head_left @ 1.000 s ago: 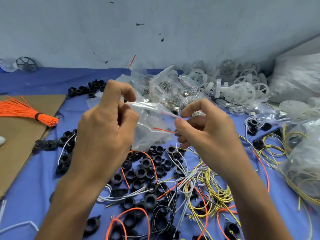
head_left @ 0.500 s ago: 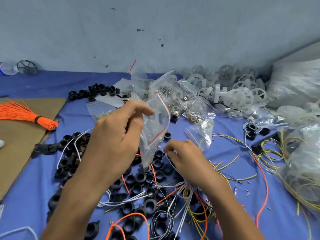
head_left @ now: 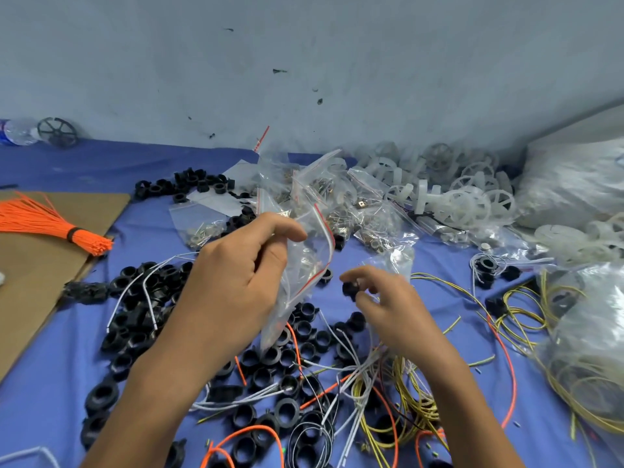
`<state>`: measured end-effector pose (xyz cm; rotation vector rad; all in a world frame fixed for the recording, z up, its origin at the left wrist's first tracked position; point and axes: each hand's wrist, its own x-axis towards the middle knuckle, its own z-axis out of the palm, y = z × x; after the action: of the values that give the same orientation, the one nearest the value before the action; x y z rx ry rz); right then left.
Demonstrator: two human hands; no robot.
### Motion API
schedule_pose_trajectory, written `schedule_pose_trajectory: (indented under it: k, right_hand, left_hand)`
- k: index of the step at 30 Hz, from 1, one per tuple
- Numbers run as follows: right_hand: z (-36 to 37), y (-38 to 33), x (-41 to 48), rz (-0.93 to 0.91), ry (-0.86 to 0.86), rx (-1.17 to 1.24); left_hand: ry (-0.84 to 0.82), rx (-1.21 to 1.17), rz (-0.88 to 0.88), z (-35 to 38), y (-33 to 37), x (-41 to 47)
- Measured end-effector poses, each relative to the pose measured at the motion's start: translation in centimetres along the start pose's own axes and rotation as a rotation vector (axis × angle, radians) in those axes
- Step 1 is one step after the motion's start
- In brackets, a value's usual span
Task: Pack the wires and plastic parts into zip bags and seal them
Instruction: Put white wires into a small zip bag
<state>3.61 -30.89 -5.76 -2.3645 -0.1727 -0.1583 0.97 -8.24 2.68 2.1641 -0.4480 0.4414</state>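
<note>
Head view: a black ring held at the open mouth of a zip bag.
The left hand (head_left: 233,285) pinches a clear zip bag (head_left: 304,261) between thumb and curled fingers, its red-striped mouth gaping toward the right hand (head_left: 391,302). That hand grips a black plastic ring (head_left: 351,289) in thumb and fingertips, just beside the bag's mouth, not inside it. Below the fingers lie loose black rings (head_left: 287,359) tangled with yellow wires (head_left: 415,393) on the blue cloth (head_left: 50,383). Beyond the fingertips sit filled zip bags (head_left: 371,211) and white plastic wheels (head_left: 466,197).
</note>
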Motion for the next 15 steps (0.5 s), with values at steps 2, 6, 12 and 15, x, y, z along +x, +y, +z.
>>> schedule_pose_trajectory:
  k: [2, 6, 12, 15]
  right_hand:
    - [-1.1, -0.6, 0.2, 0.116, 0.099, 0.496]
    - [-2.8, -1.4, 0.2, 0.138, 0.113, 1.102]
    - [-4.0, -3.5, -0.5, 0.076, 0.080, 1.201]
    - [-4.7, -5.4, -1.1, -0.020, 0.057, 1.223]
  left_hand:
    - [-0.004, -0.020, -0.008, 0.1, -0.3, 0.1]
    - [-0.014, -0.037, -0.012, 0.3, -0.7, 0.0]
    - [-0.027, -0.062, 0.000, 0.3, -0.6, 0.1]
    - [-0.059, -0.109, -0.037, 0.7, -0.8, 0.1]
